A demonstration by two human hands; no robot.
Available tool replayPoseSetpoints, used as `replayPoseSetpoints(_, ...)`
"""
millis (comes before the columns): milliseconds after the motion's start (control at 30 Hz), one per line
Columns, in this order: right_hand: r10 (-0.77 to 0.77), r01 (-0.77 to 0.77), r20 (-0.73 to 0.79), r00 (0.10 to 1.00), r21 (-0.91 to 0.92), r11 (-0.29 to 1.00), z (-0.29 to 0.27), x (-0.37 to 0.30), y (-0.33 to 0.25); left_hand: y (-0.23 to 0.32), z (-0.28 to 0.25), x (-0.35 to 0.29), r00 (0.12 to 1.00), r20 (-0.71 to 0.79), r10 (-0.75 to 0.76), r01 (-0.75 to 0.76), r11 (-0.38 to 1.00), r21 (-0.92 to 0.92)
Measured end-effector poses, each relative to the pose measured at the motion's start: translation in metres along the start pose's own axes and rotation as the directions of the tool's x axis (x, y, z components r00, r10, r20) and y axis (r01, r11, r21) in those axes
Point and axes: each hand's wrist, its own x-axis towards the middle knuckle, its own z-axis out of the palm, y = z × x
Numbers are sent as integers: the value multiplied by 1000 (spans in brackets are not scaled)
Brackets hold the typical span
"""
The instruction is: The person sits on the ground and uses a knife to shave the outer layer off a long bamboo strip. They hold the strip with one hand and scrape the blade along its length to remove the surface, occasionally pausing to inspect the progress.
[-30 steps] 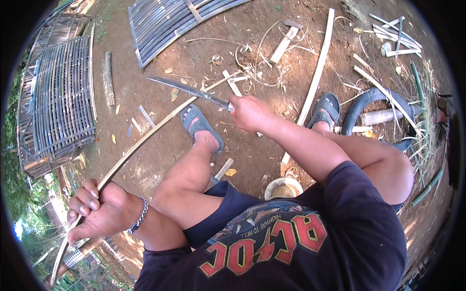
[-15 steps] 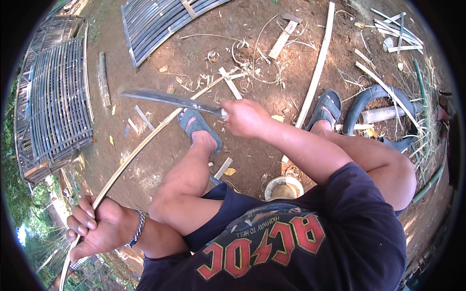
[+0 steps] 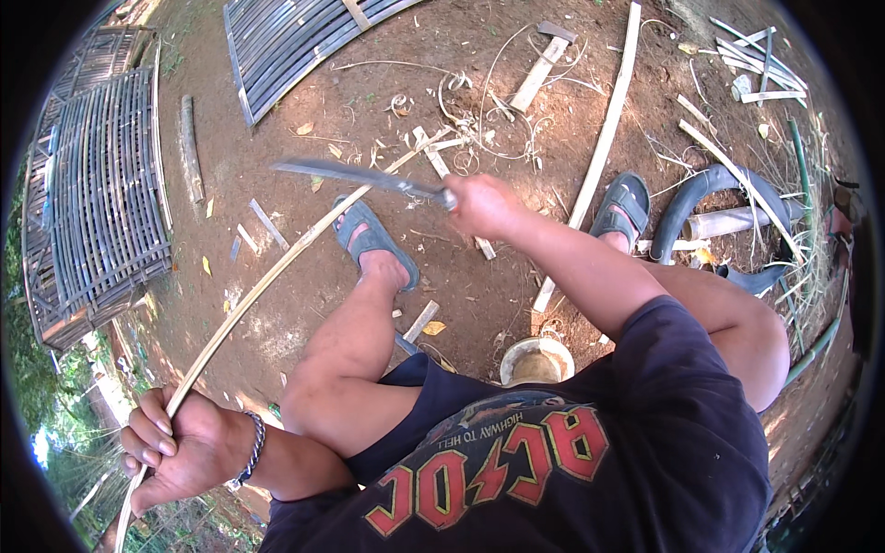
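Note:
At the lower left my left hand [image 3: 184,442] is closed round a long, pale bamboo strip [image 3: 263,284]. The strip runs up and to the right, past my sandalled left foot [image 3: 373,241], to the litter of shavings. In the upper middle my right hand [image 3: 486,206] grips the handle of a machete [image 3: 369,177]. Its long blade points left and, in this view, crosses over the strip near the far end. Whether blade and strip touch, I cannot tell. Beneath the strip's far end lies a short flat wooden piece [image 3: 433,157].
A hatchet [image 3: 544,69] lies at the top, beside curled shavings. A long split pole [image 3: 608,129] stretches between my feet. Black tubing [image 3: 687,203] lies on the right, slatted bamboo panels [image 3: 101,175] on the left. A round bowl [image 3: 536,361] sits close to my body.
My right hand has moved the machete to the right and slightly up along the strip. My left hand keeps its hold, nearly in place.

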Motion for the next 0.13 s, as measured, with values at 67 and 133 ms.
replayPoseSetpoints(67, 243, -248, 64, 968, 77, 966, 9, 20, 52, -4, 1, 2, 1000, -2, -7, 7, 1000, -17)
replayPoseSetpoints(133, 373, -377, 143, 917, 4, 926, 6, 32, 88, -9, 0, 6, 1000, 6, 0, 0, 999, -32)
